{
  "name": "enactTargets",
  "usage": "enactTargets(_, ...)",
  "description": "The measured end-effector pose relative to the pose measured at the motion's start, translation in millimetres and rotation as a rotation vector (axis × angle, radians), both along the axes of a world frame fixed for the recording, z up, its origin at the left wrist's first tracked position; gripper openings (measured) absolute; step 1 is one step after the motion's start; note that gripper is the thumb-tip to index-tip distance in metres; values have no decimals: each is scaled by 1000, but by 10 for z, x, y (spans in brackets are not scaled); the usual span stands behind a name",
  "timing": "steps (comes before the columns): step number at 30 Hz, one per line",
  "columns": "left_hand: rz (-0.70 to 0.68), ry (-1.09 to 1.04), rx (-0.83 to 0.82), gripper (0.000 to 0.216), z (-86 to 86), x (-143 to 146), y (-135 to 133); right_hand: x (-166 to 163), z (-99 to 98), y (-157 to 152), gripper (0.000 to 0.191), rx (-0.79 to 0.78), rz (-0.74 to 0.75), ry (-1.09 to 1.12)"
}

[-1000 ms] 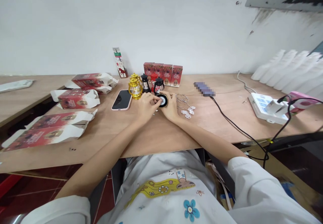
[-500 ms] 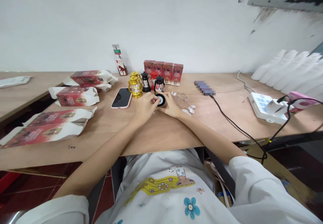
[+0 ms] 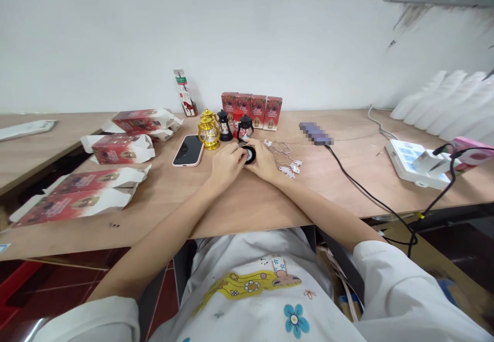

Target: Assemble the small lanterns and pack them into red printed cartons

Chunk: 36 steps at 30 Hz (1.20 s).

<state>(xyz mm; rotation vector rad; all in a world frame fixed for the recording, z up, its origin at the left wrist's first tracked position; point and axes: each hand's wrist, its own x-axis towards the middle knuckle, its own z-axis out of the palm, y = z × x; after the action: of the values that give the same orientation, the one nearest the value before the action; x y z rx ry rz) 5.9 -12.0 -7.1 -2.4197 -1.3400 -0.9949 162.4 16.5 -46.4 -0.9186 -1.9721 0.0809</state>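
Note:
My right hand (image 3: 264, 160) is closed around a small lantern, of which mostly the round black base (image 3: 250, 154) with a pale centre shows, facing up toward me. At the base's left edge my left hand (image 3: 227, 163) is closed, fingertips pressed on it; whether they pinch some small part is too small to see. Just behind the hands stand lanterns: a gold lantern (image 3: 209, 132) with another gold one behind it, a black lantern (image 3: 224, 126), a red lantern (image 3: 237, 120) and another black lantern (image 3: 245, 128). Right of my right hand lie several thin metal handles with white tags (image 3: 283, 154).
Red boxes (image 3: 258, 110) stand in a row at the back. Unfolded red cartons (image 3: 123, 149) lie on the left, beside a phone (image 3: 188, 150). On the right are a blurred purple device (image 3: 315, 133) with a black cable, a white power strip (image 3: 415, 164) and white foam sleeves (image 3: 436, 100).
The view has shifted slightly, so everything sits a little to the right. Both hands stay on the lantern base, which now tilts a bit differently; my left fingers cover more of its edge.

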Motion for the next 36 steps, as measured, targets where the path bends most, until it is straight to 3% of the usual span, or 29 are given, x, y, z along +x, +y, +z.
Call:
enactTargets(4,-110,-203,49,16,-2,-61,37,-27,-14,1,40,4,-120,37)
enactTargets(8,-29,-405,60,16,31,-171,133,-5,15,23,43,6,-238,103)
enactTargets(10,-32,-290,-68,13,40,-225,198,12,31,37,47,3,-278,123)
enactTargets(13,-145,32,-318,16,24,-276,277,29,37,55,46,-5,-295,135)
enactTargets(15,-209,165,-384,21,7,-290,305,32,31,62,44,-17,-290,128)
enactTargets(21,-190,315,-323,18,-9,-299,336,30,8,63,41,5,-268,116)
enactTargets(30,-171,355,-250,20,-56,-253,316,27,12,60,37,13,-265,72)
enactTargets(33,-122,258,-168,19,-42,-241,298,26,14,59,37,17,-255,81)
enactTargets(36,-71,-70,-166,19,-22,-236,293,25,18,56,40,4,-242,77)
